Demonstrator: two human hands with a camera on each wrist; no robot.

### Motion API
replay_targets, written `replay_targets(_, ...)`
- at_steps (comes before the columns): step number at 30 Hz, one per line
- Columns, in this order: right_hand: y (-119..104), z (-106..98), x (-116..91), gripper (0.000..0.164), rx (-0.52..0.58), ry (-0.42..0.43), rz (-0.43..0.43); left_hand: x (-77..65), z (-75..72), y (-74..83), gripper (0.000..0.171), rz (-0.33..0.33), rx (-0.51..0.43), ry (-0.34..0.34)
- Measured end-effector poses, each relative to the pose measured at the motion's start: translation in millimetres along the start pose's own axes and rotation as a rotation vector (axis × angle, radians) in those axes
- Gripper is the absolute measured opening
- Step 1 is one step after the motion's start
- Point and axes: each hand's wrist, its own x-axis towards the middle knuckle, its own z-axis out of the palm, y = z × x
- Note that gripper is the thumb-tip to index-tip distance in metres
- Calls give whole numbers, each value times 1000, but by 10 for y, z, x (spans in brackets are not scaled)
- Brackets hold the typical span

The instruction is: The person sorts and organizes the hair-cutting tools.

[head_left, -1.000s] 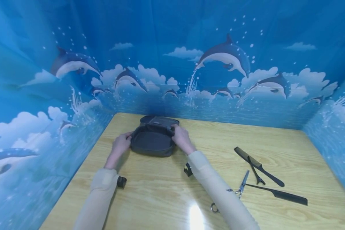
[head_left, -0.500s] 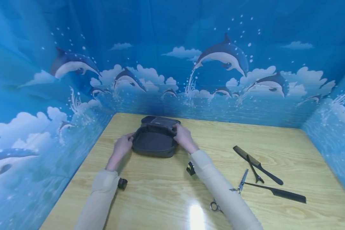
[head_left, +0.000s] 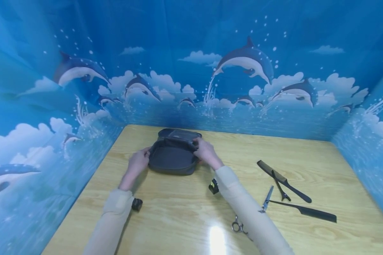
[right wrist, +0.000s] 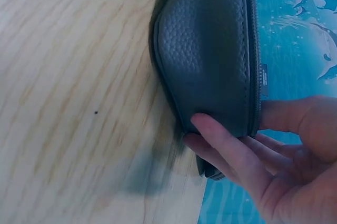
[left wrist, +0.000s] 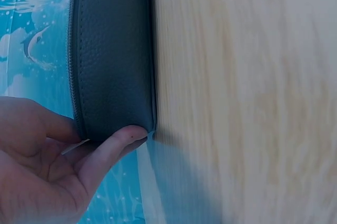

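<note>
Both ends of an open dark bag are grasped, towards the far left of the worktop: the left hand holds one, the right hand the other, fingers curled round it. Rightwards lie two combs, one crossed by a clip, and scissors, perhaps two pairs, partly hidden by the right sleeve.
</note>
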Motion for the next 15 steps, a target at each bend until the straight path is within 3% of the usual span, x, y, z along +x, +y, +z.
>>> replay_targets(5, 24, -45, -4, 63, -27, -21, 16, -9, 21, 35, 41, 16, -7, -5)
replay_targets(15, 29, -95, -31, 65, -9, -45, 45, -26, 50, 67, 42, -13, -11, -23)
